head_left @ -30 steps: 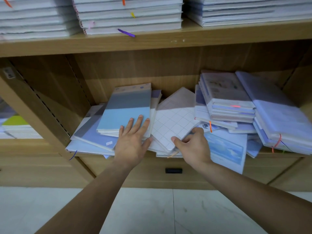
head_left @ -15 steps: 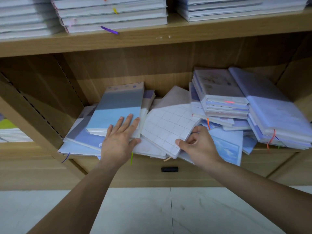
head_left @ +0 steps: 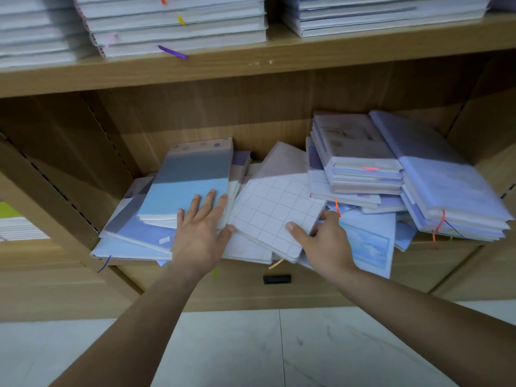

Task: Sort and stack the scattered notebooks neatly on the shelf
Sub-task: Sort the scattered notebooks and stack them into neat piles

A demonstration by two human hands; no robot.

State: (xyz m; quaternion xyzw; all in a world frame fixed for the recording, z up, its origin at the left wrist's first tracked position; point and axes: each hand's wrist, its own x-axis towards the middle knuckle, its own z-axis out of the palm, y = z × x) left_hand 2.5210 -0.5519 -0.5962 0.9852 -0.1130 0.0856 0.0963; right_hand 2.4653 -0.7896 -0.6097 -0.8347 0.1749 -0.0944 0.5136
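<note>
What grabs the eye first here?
The jumble of pale blue and white notebooks sprawled across the lower wooden shelf bay, some hanging over its front edge. At centre, the right hand pinches the corner of a white grid-patterned notebook, while the left hand lies flat on a blue-and-grey banded notebook. Above, neat white notebook stacks fill the upper shelf.

upper stacks (head_left: pixel 178 12): cropped at top | right hand (head_left: pixel 326 243) fingers: partly under grid notebook (head_left: pixel 275 210)

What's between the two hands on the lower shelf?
Head view: a tilted white grid-cover notebook lies between the left hand and the right hand, which pinches its near-right corner.
</note>
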